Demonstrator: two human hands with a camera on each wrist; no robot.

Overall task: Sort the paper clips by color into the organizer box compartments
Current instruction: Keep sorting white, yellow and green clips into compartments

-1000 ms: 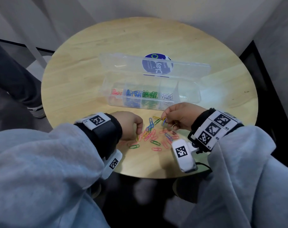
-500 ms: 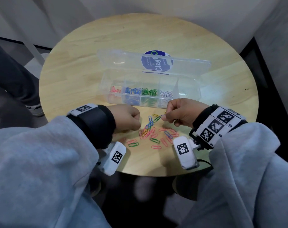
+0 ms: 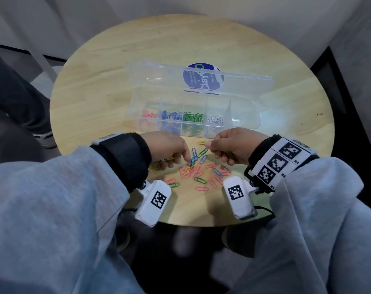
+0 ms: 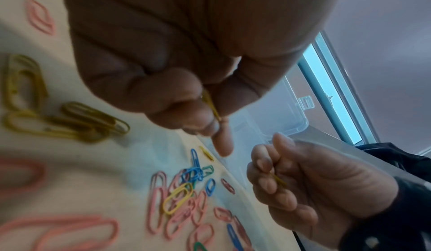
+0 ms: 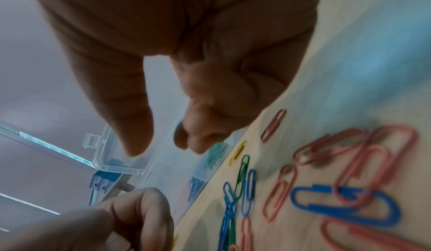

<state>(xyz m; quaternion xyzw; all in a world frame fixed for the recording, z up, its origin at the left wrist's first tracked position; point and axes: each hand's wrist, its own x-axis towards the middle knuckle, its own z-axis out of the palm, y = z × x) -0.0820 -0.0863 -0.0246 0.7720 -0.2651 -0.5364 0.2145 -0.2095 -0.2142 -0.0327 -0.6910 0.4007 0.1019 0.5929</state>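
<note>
A clear organizer box (image 3: 252,115) lies open on the round wooden table (image 3: 116,60). From the left its compartments hold pink, blue, green and silver clips; the rightmost looks empty. A loose pile of paper clips (image 3: 196,166), mostly pink with some blue, green and yellow, lies between my hands. My left hand (image 3: 185,159) hovers at the pile's left edge, pinching a yellow clip (image 4: 211,105), its index finger stretched toward the pile. My right hand (image 3: 210,146) is curled just in front of the box, with a yellow clip (image 4: 278,180) tucked in its fingers.
The box's lid (image 3: 159,79) lies folded back behind it, over a blue round sticker. Several yellow clips (image 4: 65,122) lie on the table under my left hand. One yellow clip (image 3: 201,142) sits near the box's front wall. Another person's leg and shoe (image 3: 42,139) stand at the left.
My left hand's index finger has stretched out to the right, toward the pile. My right hand has lifted slightly from the pile toward the box, still curled.
</note>
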